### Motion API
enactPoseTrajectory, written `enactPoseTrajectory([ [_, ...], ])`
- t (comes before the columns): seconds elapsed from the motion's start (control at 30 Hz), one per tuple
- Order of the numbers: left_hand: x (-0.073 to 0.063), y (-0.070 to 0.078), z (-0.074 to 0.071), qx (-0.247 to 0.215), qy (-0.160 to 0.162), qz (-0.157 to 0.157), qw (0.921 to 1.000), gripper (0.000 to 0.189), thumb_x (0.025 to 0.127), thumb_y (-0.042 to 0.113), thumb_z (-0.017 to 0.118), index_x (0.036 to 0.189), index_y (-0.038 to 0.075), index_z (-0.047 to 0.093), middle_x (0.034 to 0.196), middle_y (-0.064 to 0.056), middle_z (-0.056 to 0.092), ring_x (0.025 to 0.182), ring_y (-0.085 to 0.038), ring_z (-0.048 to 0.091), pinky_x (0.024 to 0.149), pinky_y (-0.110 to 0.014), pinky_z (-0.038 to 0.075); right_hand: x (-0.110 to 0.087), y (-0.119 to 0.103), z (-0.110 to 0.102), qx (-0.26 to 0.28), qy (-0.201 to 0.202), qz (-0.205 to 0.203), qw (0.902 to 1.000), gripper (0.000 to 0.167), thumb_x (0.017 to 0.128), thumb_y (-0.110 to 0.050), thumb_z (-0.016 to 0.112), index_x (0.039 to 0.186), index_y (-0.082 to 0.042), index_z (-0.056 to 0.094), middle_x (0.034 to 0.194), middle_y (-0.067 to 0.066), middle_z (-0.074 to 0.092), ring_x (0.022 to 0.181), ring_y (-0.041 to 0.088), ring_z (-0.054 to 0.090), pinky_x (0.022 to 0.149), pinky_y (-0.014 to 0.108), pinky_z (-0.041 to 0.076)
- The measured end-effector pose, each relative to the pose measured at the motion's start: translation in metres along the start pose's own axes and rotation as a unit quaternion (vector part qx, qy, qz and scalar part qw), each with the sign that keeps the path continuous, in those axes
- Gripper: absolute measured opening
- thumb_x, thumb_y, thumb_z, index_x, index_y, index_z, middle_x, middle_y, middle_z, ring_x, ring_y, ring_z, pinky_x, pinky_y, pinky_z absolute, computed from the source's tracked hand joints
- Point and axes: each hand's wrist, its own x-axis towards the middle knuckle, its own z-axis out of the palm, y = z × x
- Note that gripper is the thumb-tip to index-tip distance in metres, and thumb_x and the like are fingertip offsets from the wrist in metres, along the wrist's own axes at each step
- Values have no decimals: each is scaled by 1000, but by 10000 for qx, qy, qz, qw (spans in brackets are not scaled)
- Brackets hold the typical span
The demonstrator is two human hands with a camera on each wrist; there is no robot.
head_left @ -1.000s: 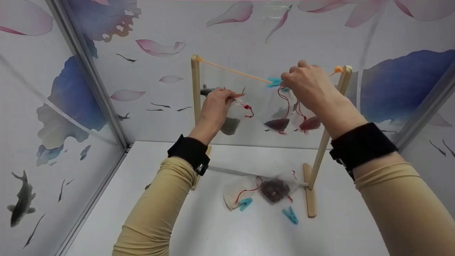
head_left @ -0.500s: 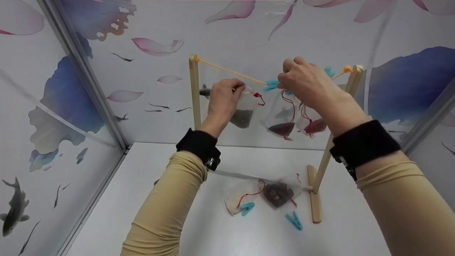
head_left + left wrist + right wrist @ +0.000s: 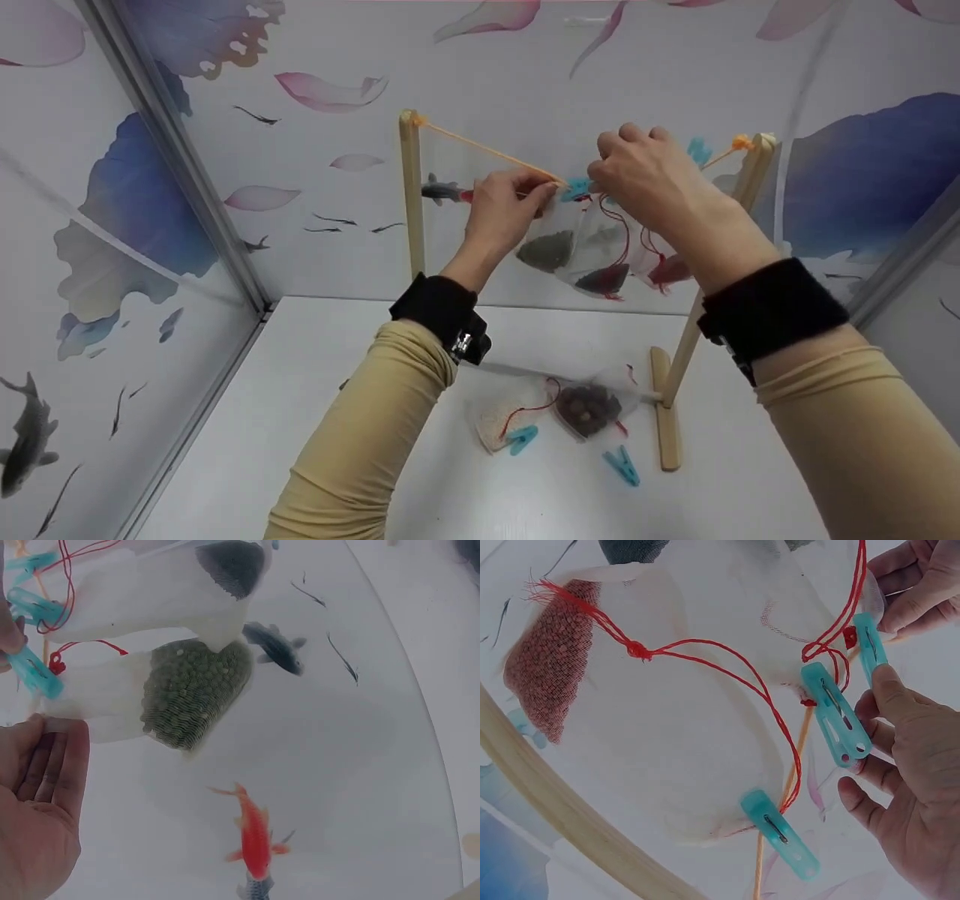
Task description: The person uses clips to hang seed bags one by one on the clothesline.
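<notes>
Green-filled bag [image 3: 196, 694] hangs below orange cord [image 3: 487, 149], filled end down, long axis near vertical. Left hand [image 3: 501, 208] pinches its mouth at cord; right hand [image 3: 651, 178] pinches turquoise clip [image 3: 871, 651] there. Dark-filled bag [image 3: 602, 280] alongside on cord overlaps it; red-filled bag [image 3: 555, 664] farther along. Under cord: pale-filled bag [image 3: 495, 426], brown-filled bag [image 3: 587, 411].

Petal-printed back wall [image 3: 510, 82]; white tabletop [image 3: 540, 495]; slanting grey metal post [image 3: 178, 154] leftward.
</notes>
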Motion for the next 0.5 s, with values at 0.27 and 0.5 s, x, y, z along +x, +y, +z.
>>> enactPoseTrajectory([
  [0.27, -6, -5, 2, 448, -252, 115, 9986, 23, 99, 28, 61, 115, 15, 74, 100, -2, 74, 88, -10, 67, 93, -27, 52, -4, -2, 12, -87, 240, 79, 9996, 32, 97, -28, 66, 113, -1, 66, 106, 21, 63, 94, 37, 55, 79, 49, 52],
  [0.5, -14, -14, 0, 845, -359, 178, 9956, 23, 101, 21, 60, 121, 14, 68, 114, -3, 72, 104, -13, 67, 94, -23, 53, -4, -11, 31, 189, 703, 225, 9971, 33, 97, -29, 66, 117, -3, 61, 110, 21, 61, 103, 39, 54, 87, 52, 49],
])
